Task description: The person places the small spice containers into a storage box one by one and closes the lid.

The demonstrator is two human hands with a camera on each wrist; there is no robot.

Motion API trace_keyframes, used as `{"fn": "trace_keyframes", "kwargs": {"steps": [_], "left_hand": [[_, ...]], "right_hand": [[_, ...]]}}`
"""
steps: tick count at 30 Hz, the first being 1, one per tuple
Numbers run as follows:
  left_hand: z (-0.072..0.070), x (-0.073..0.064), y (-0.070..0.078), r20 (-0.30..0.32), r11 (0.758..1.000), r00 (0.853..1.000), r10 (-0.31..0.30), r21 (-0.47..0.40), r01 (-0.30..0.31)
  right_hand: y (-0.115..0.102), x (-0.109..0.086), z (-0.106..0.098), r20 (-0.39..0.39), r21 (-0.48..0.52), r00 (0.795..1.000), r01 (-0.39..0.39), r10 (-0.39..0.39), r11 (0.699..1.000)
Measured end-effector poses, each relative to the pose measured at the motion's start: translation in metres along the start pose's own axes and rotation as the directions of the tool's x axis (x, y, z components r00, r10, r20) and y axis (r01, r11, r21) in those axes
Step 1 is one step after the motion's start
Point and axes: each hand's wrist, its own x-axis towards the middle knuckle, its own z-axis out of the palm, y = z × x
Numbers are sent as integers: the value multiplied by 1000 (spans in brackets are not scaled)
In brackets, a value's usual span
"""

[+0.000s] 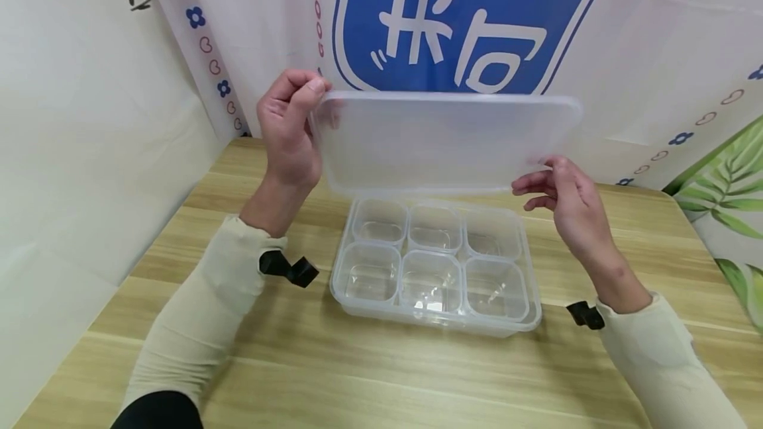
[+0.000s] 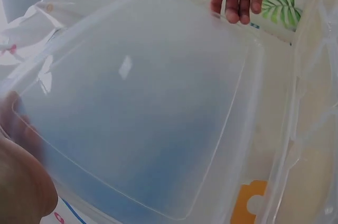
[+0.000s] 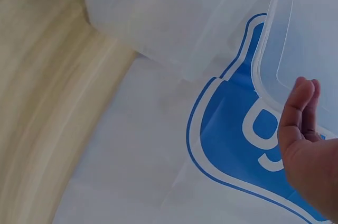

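My left hand (image 1: 290,124) grips a frosted, translucent plastic lid (image 1: 441,144) by its upper left corner, thumb on the near side and fingers partly hidden behind it. Tilted steeply, the lid is raised above the far side of a clear rectangular container (image 1: 435,323). My right hand (image 1: 575,207) is at the lid's lower right corner with loosely bent fingers; one fingertip seems to pass behind the edge. In the right wrist view, the thumb and a finger (image 3: 298,108) show close to the lid (image 3: 311,39). Several small clear cups (image 1: 432,283) sit in two rows inside the container.
The container stands on a wood-grain table (image 1: 381,382). Behind the table hangs a white printed cloth with a blue sign (image 1: 441,25). A leaf-patterned covering (image 1: 730,197) is at the right. Small black pieces (image 1: 289,269) stick out at both wrists.
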Motion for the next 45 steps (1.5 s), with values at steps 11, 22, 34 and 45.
{"fn": "trace_keyframes", "kwargs": {"steps": [11, 22, 34, 45], "left_hand": [[-13, -20, -12, 135, 981, 977, -168, -75, 179], [-33, -53, -25, -29, 866, 900, -435, 259, 427], [-48, -83, -29, -33, 573, 702, -711, 552, 606], [-55, -96, -36, 1, 515, 678, -735, 652, 557]], "right_hand": [[16, -16, -6, -64, 18, 975, -211, 212, 977], [24, -28, -2, 1, -243, 962, -265, 274, 933], [30, -48, 5, 21, -566, 982, -145, 190, 812], [36, -54, 6, 35, -653, 987, -94, 154, 752]]}}
